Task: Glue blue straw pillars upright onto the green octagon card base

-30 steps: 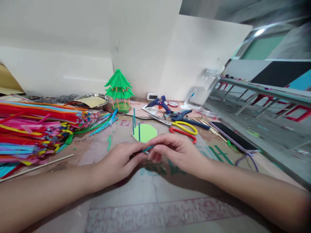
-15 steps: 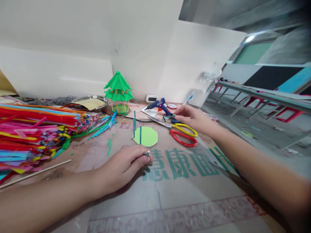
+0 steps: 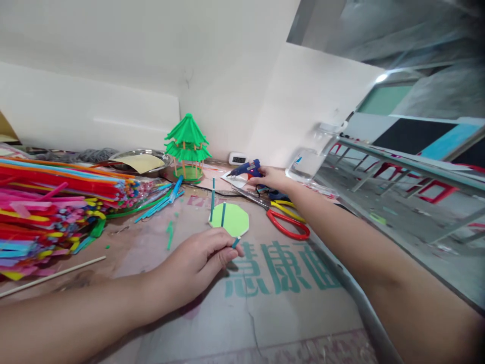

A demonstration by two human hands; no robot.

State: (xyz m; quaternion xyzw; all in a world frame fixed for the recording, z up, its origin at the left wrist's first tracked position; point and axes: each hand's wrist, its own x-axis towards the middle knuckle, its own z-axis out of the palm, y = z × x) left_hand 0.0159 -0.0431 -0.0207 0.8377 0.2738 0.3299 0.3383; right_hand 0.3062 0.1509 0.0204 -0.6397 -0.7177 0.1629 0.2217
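My left hand (image 3: 199, 263) rests on the cardboard-covered table and pinches a short teal stick (image 3: 235, 242) between thumb and fingers. Just beyond it lies a light green octagonal paper base (image 3: 234, 221) with two teal sticks (image 3: 213, 198) standing upright on it. My right hand (image 3: 270, 178) reaches far across the table and closes around the handle of a blue hot glue gun (image 3: 246, 169), whose red light glows. A finished green paper pagoda (image 3: 187, 146) stands at the back.
A big pile of coloured pipe cleaners and straws (image 3: 49, 197) fills the left side. Red and yellow scissors (image 3: 286, 222) lie right of the base, a metal tray (image 3: 142, 161) sits behind, and a thin wooden skewer (image 3: 53, 275) lies at the near left.
My right hand let go of the teal stick, moved away to the back right past the scissors, and took hold of the glue gun. My left hand kept the stick.
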